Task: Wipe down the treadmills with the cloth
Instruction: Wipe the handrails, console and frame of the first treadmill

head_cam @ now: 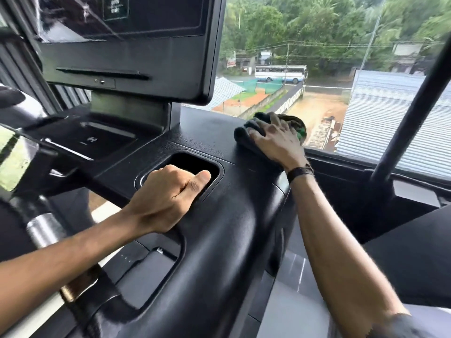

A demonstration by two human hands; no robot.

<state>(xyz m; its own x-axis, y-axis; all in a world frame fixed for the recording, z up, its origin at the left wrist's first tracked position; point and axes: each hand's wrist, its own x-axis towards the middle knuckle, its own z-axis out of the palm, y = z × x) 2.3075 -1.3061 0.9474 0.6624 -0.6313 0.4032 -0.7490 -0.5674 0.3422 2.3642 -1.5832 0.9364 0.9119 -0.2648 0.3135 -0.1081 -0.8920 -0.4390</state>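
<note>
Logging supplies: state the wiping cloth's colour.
Dark grey cloth with a green patch, under the right hand; head view.

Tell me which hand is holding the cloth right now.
The right hand, pressing the dark cloth on the console's far right top. The left hand holds no cloth; it grips the cup-holder recess.

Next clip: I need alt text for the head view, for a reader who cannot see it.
A person's right hand presses a dark cloth onto the far right corner of a black treadmill console. The left hand grips the edge of its cup-holder recess, below the screen, beside a window.
</note>
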